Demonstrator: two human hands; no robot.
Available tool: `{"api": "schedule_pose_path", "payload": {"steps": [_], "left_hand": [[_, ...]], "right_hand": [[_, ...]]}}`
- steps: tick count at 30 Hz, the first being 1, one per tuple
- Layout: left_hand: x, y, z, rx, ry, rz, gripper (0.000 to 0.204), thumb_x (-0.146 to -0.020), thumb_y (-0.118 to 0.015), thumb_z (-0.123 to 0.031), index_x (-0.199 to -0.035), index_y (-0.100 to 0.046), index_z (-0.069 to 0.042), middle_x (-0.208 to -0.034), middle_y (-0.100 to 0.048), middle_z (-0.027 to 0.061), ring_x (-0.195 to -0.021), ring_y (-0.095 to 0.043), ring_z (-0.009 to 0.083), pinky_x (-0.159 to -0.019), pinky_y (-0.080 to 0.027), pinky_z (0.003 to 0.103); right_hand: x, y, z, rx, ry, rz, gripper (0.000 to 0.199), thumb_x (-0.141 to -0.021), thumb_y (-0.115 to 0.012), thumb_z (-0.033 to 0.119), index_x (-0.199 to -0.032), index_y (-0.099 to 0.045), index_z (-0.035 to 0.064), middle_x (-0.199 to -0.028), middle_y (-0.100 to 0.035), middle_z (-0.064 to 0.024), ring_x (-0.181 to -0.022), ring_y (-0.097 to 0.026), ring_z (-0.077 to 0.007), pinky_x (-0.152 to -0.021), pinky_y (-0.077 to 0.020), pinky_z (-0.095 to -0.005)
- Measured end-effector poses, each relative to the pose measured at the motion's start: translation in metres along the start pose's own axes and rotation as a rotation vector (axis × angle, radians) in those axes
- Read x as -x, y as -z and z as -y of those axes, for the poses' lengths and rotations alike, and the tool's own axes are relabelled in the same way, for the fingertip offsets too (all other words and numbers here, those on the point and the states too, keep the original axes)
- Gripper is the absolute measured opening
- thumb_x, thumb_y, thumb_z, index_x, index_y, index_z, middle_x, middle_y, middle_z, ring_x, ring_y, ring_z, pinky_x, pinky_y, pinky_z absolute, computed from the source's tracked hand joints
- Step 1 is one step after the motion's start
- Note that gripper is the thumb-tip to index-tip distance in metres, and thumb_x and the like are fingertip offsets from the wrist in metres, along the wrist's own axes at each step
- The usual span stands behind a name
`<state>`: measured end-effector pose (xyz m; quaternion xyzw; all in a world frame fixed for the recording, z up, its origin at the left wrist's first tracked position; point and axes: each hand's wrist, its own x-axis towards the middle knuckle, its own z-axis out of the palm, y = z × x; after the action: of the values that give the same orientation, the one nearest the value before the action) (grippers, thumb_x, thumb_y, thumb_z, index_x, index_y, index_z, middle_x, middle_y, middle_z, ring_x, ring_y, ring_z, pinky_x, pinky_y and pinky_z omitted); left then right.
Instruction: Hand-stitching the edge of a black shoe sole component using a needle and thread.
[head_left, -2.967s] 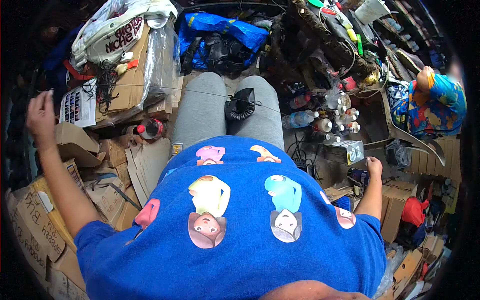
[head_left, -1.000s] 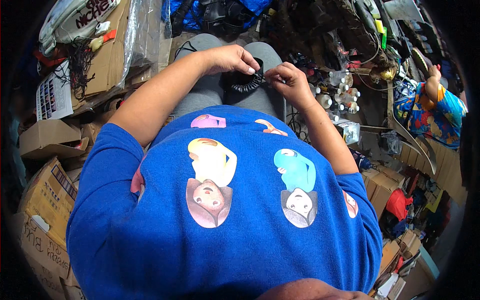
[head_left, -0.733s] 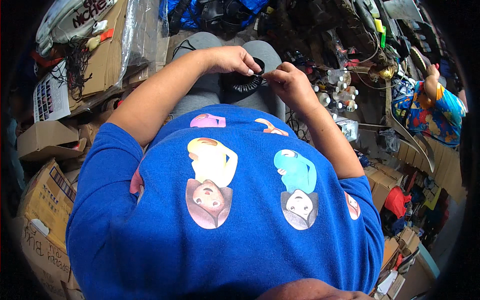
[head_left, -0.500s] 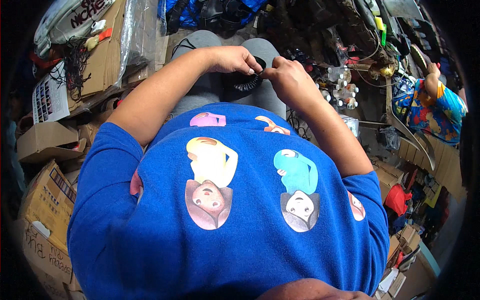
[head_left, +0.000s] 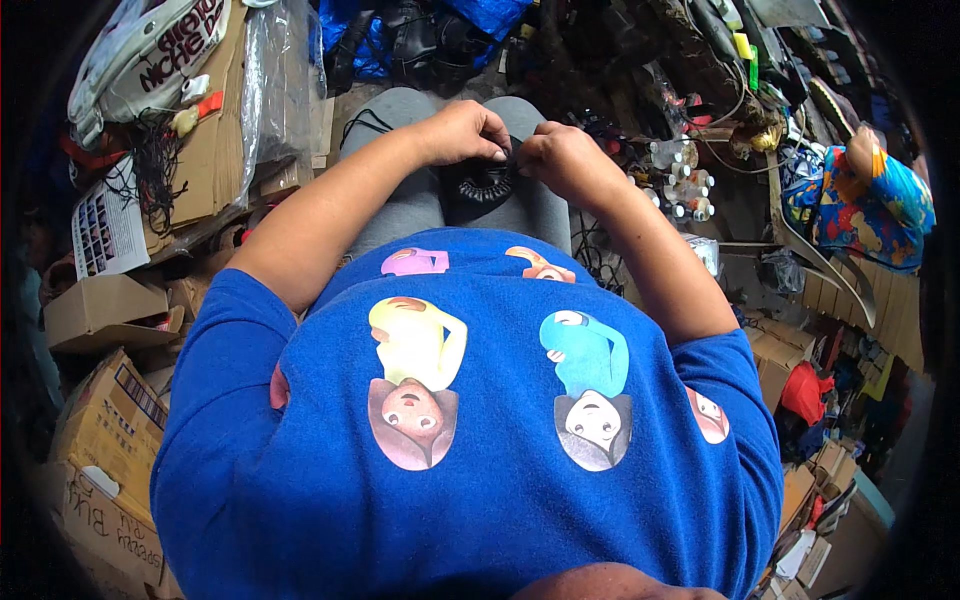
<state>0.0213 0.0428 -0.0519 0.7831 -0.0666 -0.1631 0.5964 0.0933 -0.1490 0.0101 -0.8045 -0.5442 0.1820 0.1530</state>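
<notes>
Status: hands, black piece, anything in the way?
Left hand pinching the black piece near its top. Right hand at its upper right, grip unclear. Piece over grey trousers, ridged edge showing; hands partly block the view.

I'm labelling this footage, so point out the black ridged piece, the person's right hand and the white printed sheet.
Black ridged piece [head_left: 484, 191]: head view, on its ridged lower edge.
Right hand [head_left: 562, 158]: head view, on the back of the hand.
White printed sheet [head_left: 108, 222]: head view, mid-face.
</notes>
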Motion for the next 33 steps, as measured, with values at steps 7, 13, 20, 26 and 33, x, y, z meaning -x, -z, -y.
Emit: {"api": "schedule_pose_path", "payload": {"steps": [7, 13, 20, 26, 33], "left_hand": [[0.020, -0.007, -0.018, -0.401, -0.065, -0.329, 0.027, -0.072, -0.071, -0.015, -0.096, -0.064, -0.006, -0.089, -0.064, 0.0143, -0.085, -0.061, 0.0293, -0.078, -0.047, 0.036], [0.081, 0.020, -0.027, -0.619, 0.153, -0.067, 0.026, -0.074, -0.067, -0.019, -0.096, -0.064, -0.005, -0.094, -0.064, 0.0192, -0.090, -0.061, 0.0323, -0.079, -0.048, 0.038], [0.060, 0.023, -0.043, 0.266, 0.056, -0.690, 0.029, -0.092, -0.050, -0.028, -0.097, -0.065, -0.004, -0.094, -0.065, 0.0111, -0.086, -0.062, 0.0238, -0.076, -0.048, 0.035], [0.058, 0.023, -0.007, 1.290, -0.042, -0.335, 0.040, -0.097, -0.040, -0.034, -0.063, -0.036, -0.014, -0.057, -0.032, -0.0011, -0.048, -0.031, 0.0111, -0.072, -0.044, 0.034], [0.085, 0.058, -0.014, 0.677, 0.210, -0.387, 0.028, -0.091, -0.052, -0.032, -0.086, -0.059, -0.005, -0.086, -0.062, 0.0092, -0.078, -0.058, 0.0169, -0.079, -0.047, 0.032]], "right_hand": [[0.015, -0.014, -0.040, -0.779, -0.385, 0.161, 0.034, -0.084, -0.065, 0.033, -0.095, -0.068, 0.0018, -0.090, -0.067, -0.0058, -0.078, -0.058, -0.0103, -0.071, -0.0463, -0.0271], [0.018, -0.015, -0.027, -0.532, -0.192, -0.002, 0.027, -0.078, -0.071, 0.027, -0.086, -0.064, 0.0013, -0.089, -0.055, -0.0059, -0.082, -0.055, -0.0148, -0.069, -0.0457, -0.0301], [-0.004, -0.043, -0.035, -1.803, -0.565, -0.816, 0.035, -0.093, -0.050, 0.037, -0.085, -0.062, 0.0050, -0.080, -0.061, -0.0054, -0.079, -0.056, -0.0183, -0.077, -0.0431, -0.0334], [0.023, -0.037, -0.037, -2.218, -0.441, -0.343, 0.049, -0.096, -0.036, 0.042, -0.055, -0.033, 0.0149, -0.047, -0.025, 0.0022, -0.044, -0.024, -0.0135, -0.058, -0.0325, -0.0314], [0.048, -0.040, -0.051, -1.929, -0.636, -0.381, 0.033, -0.091, -0.053, 0.037, -0.073, -0.051, 0.0092, -0.072, -0.053, -0.0059, -0.063, -0.051, -0.0201, -0.078, -0.0442, -0.0384]]}}
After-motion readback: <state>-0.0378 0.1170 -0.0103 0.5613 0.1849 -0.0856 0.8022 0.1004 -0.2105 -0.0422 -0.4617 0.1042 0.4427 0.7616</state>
